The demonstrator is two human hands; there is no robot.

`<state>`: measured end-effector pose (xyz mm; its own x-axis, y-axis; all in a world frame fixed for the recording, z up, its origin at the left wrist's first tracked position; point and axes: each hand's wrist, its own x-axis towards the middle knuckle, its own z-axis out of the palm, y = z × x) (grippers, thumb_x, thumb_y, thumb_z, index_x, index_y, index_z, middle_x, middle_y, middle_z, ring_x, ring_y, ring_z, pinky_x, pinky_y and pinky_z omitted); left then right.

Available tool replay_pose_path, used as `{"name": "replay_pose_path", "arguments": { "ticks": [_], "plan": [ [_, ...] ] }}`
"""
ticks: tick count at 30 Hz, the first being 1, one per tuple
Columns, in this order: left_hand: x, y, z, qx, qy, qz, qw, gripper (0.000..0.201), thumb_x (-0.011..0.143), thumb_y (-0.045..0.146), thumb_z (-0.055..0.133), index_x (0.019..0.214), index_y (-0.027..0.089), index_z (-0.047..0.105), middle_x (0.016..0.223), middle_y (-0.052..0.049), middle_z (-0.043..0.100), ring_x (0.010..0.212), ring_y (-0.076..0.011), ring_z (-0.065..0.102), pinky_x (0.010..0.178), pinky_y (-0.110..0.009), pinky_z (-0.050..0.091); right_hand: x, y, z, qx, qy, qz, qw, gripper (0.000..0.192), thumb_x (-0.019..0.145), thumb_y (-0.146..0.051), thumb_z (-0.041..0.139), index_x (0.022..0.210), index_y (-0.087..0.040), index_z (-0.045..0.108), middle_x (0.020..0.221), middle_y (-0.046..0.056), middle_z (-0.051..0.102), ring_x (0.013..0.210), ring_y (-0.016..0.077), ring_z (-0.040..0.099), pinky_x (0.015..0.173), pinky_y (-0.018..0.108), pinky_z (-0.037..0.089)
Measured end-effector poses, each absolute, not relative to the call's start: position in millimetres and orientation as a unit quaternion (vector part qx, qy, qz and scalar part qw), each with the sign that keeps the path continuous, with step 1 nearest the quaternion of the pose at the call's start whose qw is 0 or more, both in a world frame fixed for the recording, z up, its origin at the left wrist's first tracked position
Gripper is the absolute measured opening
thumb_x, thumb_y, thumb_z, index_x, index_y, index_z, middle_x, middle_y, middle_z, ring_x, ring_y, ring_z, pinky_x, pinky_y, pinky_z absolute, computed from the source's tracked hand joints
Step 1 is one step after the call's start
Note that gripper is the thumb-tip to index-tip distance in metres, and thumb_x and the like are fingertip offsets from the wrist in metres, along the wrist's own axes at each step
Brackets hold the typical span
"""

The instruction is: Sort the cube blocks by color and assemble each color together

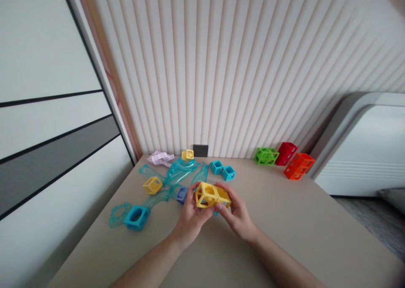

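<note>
Above the near middle of the beige tabletop (284, 224), I hold a pair of yellow open-frame cubes, the left one (201, 191) and the right one (224, 196) side by side and, as far as I can see, touching; whether they are locked together I cannot tell. Both are hollow, and the left cube has a round opening inside its upper frame. Part of a teal piece shows below them, close to my right thumb.

On the table to my left, a blue cube with a wide round opening (135, 224) lies with the hole facing up, its inside dark. Just beside it is a translucent teal scalloped ring (113, 217). Another yellow frame cube (153, 186) stands near the translucent teal track pieces (180, 176), and a small yellow cube (187, 154) sits among their far end. A periwinkle cube (181, 194) is partly hidden behind my left hand.

Farther off are two turquoise cubes (228, 173), set corner to corner, and, well apart to the right, green (266, 156), red and orange (299, 166) windowed blocks.

My left hand (190, 220) is half closed, fingers curled around the left cube's outer side, thumb along its near edge. My right hand (237, 216) cups the right cube likewise, its thumb pressed near the join.
</note>
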<state>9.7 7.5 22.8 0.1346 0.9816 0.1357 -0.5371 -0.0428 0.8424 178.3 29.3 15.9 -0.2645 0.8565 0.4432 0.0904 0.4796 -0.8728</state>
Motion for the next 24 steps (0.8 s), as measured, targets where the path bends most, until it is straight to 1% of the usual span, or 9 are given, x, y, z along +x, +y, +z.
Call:
{"name": "replay_pose_path", "arguments": {
  "ticks": [5, 12, 17, 22, 24],
  "plan": [
    [8.9, 7.8, 23.3, 0.455, 0.276, 0.579, 0.618, 0.050, 0.081, 0.023, 0.078, 0.124, 0.025, 0.052, 0.122, -0.006, 0.067, 0.115, -0.0238, 0.065, 0.102, -0.036, 0.049, 180.9, 32.1, 20.7, -0.364, -0.701, 0.368, 0.491, 0.044, 0.094, -0.043, 0.063, 0.134, -0.026, 0.059, 0.127, 0.010, 0.063, 0.114, 0.0265, 0.063, 0.100, 0.041, 0.050],
    [6.5, 10.0, 26.3, 0.438, 0.277, 0.571, 0.637, 0.052, 0.077, 0.022, 0.081, 0.122, 0.025, 0.056, 0.120, -0.004, 0.068, 0.116, -0.0231, 0.064, 0.102, -0.035, 0.049, 181.5, 35.6, 28.4, -0.354, -0.710, 0.382, 0.475, 0.040, 0.091, -0.048, 0.064, 0.123, -0.024, 0.066, 0.119, 0.009, 0.064, 0.107, 0.0250, 0.064, 0.093, 0.036, 0.052],
    [5.4, 10.1, 25.8, 0.446, 0.274, 0.561, 0.641, 0.050, 0.079, 0.022, 0.079, 0.124, 0.027, 0.056, 0.122, -0.003, 0.067, 0.117, -0.0221, 0.064, 0.102, -0.033, 0.049, 184.0, 36.1, 28.7, -0.351, -0.701, 0.423, 0.455, 0.040, 0.089, -0.048, 0.067, 0.120, -0.023, 0.064, 0.113, 0.008, 0.063, 0.098, 0.0232, 0.064, 0.085, 0.033, 0.054],
    [5.5, 10.0, 22.8, 0.461, 0.280, 0.564, 0.626, 0.050, 0.080, 0.022, 0.079, 0.124, 0.027, 0.056, 0.121, -0.004, 0.067, 0.115, -0.0225, 0.064, 0.101, -0.033, 0.049, 184.6, 34.8, 28.2, -0.342, -0.713, 0.413, 0.451, 0.037, 0.093, -0.044, 0.063, 0.124, -0.026, 0.060, 0.118, 0.007, 0.060, 0.104, 0.0230, 0.062, 0.091, 0.033, 0.051],
    [8.4, 8.9, 20.6, 0.447, 0.277, 0.574, 0.628, 0.056, 0.080, 0.023, 0.079, 0.129, 0.029, 0.052, 0.126, -0.005, 0.066, 0.118, -0.0230, 0.063, 0.102, -0.034, 0.049, 182.9, 34.4, 27.4, -0.339, -0.712, 0.404, 0.462, 0.035, 0.093, -0.044, 0.062, 0.124, -0.027, 0.061, 0.118, 0.007, 0.060, 0.106, 0.0229, 0.062, 0.093, 0.033, 0.051]
  ]
}}
